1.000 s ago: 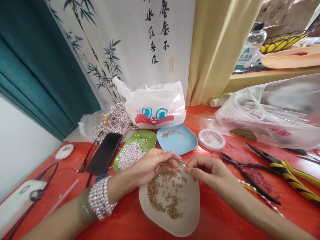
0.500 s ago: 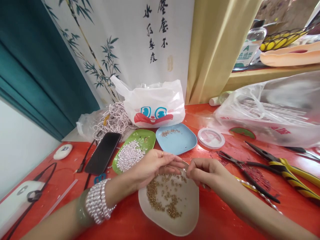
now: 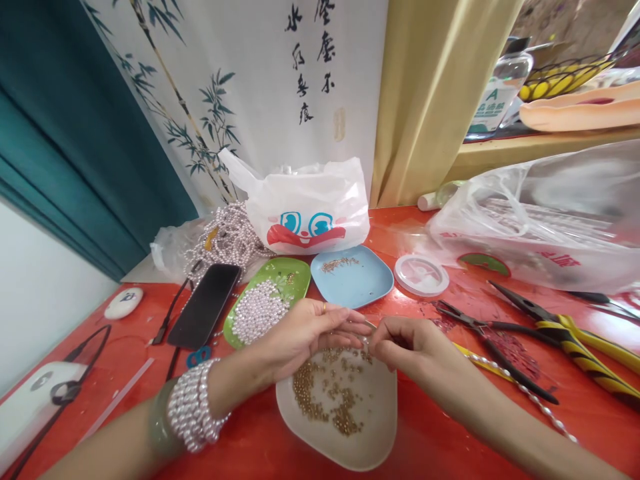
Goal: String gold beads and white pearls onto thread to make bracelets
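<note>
My left hand [image 3: 325, 330] is turned palm up over a beige dish [image 3: 367, 440], its fingers stretched out and close together. It wears a ring, and on the wrist are a pale green bangle [image 3: 165, 420] and a wound pearl-bead bracelet [image 3: 194, 407]. Facing its fingertips, my right hand [image 3: 405, 340] is closed in a pinch; what it grips is hidden. A few tiny pale beads [image 3: 365, 342] glint between the hands. Loose gold beads [image 3: 347, 413] lie in the dish. A beaded string [image 3: 535, 393] comes out from behind my right forearm.
Behind the hands are a green plate [image 3: 295, 273] of pearl beads, a blue plate [image 3: 350, 287] with small metal bits and a round lid [image 3: 421, 275]. Pliers [image 3: 565, 333] and cutters [image 3: 490, 333] lie right. A phone [image 3: 205, 307] is left; plastic bags [image 3: 310, 207] stand behind.
My right hand has drawn slightly closer to the left fingertips, its lower fingers now tucked out of sight. The beaded string has slid a little right and toward me.
</note>
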The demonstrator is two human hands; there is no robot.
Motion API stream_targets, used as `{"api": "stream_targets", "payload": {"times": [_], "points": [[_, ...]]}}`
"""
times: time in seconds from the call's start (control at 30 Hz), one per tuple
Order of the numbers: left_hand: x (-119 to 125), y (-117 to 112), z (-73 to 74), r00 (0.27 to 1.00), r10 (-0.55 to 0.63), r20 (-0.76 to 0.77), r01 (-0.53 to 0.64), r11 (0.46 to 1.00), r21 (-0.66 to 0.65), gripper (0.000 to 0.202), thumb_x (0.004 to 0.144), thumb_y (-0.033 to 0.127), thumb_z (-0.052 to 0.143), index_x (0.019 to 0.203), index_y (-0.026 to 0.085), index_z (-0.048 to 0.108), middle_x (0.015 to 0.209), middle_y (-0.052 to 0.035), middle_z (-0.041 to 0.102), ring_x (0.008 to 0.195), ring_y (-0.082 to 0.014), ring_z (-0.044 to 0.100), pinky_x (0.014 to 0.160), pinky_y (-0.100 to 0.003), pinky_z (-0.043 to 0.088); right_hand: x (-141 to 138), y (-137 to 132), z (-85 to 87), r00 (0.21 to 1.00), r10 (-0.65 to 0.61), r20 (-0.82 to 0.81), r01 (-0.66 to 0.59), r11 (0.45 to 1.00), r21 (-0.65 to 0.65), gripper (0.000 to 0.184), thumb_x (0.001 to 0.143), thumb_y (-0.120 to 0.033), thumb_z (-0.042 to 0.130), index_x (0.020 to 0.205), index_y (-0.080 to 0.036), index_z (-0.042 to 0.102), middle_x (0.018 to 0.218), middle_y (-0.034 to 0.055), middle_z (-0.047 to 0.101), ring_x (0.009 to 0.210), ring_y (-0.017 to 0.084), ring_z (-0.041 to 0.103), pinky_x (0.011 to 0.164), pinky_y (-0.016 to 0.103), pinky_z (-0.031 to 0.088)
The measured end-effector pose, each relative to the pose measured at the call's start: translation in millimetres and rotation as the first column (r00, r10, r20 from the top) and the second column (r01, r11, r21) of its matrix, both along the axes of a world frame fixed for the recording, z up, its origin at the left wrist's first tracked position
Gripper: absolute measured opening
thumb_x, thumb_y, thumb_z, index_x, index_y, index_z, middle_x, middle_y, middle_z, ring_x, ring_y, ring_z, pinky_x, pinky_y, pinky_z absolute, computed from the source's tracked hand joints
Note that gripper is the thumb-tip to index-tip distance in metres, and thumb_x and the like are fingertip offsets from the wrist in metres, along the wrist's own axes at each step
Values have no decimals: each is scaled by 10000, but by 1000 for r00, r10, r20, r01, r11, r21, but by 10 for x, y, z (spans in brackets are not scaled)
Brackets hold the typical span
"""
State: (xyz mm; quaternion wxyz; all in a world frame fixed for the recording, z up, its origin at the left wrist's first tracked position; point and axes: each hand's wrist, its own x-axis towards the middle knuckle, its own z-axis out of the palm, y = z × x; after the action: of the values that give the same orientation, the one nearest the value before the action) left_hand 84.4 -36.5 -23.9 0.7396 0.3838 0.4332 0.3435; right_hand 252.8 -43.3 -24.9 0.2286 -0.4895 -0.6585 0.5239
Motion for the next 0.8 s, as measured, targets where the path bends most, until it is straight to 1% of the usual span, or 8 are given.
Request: {"api": "stream_targets", "payload": {"times": [0.27, 0.57, 0.8], "points": [[-3, 0, -4, 1000, -13, 16, 12, 1000, 13, 234, 789, 242, 563, 865, 52, 677, 894, -145, 682, 763, -120, 632, 732, -188, 469, -1, 3, -5, 1000, 8, 1, -8, 1000, 3, 146, 691, -212, 401, 574, -174, 480, 552, -32, 423, 534, 107, 377, 496, 238, 276], [-3, -1, -1, 999, -4, 33, 4, 1000, -11, 223, 775, 246, 582, 856, 64, 682, 880, -131, 685, 739, -106, 629, 728, -182, 464, 2, 1, -3, 1000, 12, 3, -12, 1000, 0, 144, 686, -199, 400, 568, -174, 479, 553, -32, 434, 539, 105, 385, 500, 234, 288], [-3, -9, -1, 999, 13, 43, -12, 1000, -19, 231, 765, 256, 594, 858, 63, 681, 884, -131, 681, 718, -101, 624, 724, -188, 463, -8, -10, 17, 1000, -9, 19, 8, 999, 53, 162, 706, -217, 417, 567, -171, 485, 548, -28, 431, 535, 108, 393, 495, 233, 302]]}}
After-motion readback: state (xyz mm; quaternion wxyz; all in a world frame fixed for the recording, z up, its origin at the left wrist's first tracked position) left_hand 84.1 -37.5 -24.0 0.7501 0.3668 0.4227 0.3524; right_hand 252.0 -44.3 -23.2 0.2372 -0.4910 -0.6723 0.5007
